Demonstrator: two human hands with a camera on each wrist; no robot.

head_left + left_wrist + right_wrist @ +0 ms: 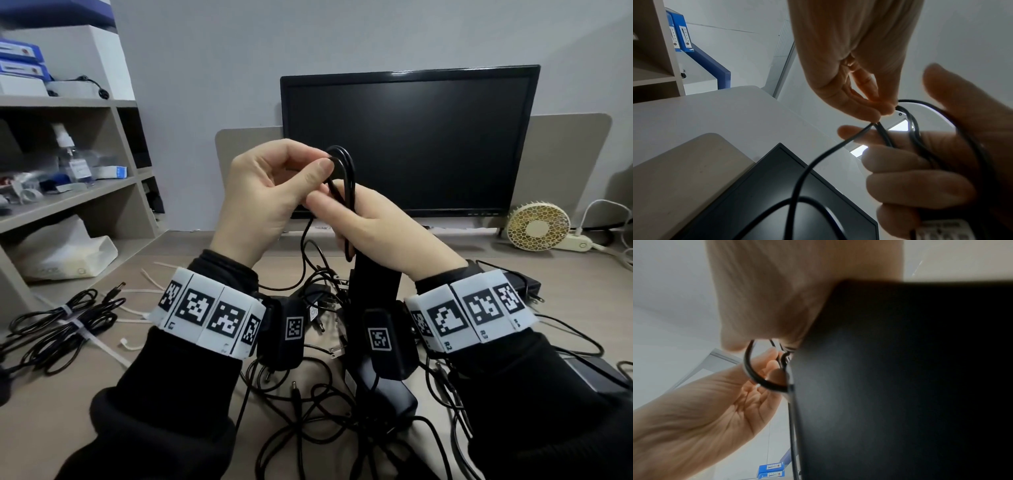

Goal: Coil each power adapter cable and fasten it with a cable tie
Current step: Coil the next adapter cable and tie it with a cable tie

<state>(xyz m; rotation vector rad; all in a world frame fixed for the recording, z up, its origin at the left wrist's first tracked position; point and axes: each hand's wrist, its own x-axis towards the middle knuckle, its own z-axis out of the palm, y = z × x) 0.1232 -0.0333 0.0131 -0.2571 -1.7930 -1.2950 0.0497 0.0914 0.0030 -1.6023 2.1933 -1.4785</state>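
Both hands are raised above the desk. My right hand [342, 212] grips a black power adapter [375, 284] upright together with several loops of its thin black cable [346, 178]. My left hand [325, 168] pinches the cable at the top of the loops between thumb and forefinger. The free strand [303, 240] hangs down to the desk. The left wrist view shows the left hand [879, 113] pinching the cable [885, 134] over the right hand's fingers [920, 181]. In the right wrist view the adapter [900, 378] fills the right side, with a cable loop [756, 378] beside it.
Coiled cables [61, 322] bound with white ties lie at the left. Loose white cable ties [137, 311] lie near them. A tangle of adapters and cables [318, 394] covers the desk below my wrists. Behind stand a monitor [407, 137], a small fan [537, 228] and a shelf unit [68, 198].
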